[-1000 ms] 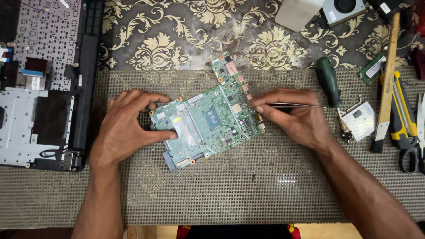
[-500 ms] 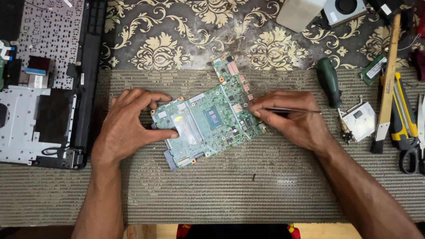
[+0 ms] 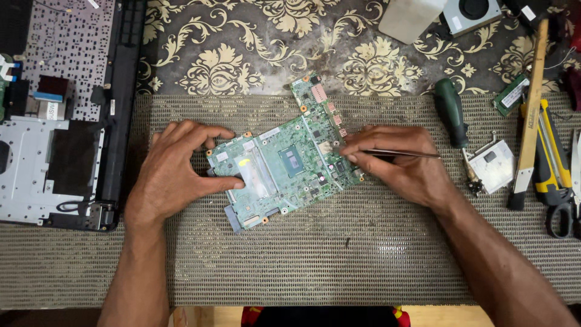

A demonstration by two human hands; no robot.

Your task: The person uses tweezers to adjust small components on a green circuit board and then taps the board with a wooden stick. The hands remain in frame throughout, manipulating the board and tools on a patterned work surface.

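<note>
A green laptop circuit board (image 3: 284, 163) lies tilted on a grey woven mat (image 3: 315, 254). My left hand (image 3: 175, 172) steadies the board's left edge, thumb on its lower left part and fingers curled at its upper left corner. My right hand (image 3: 399, 160) pinches thin metal tweezers (image 3: 402, 154) held level. Their tip, hidden by my fingers, rests on the board's right part beside a small pale component (image 3: 325, 147).
An opened laptop base (image 3: 66, 115) lies at the left. At the right are a green-handled screwdriver (image 3: 451, 112), a small metal bracket (image 3: 493, 166), a wooden-handled tool (image 3: 528, 115), yellow-handled pliers (image 3: 548, 163) and scissors (image 3: 569, 206). A cooling fan (image 3: 472, 13) sits at the top.
My right hand with the tweezers has slid left along the board's right edge toward the pale component. My left hand and the board have barely moved.
</note>
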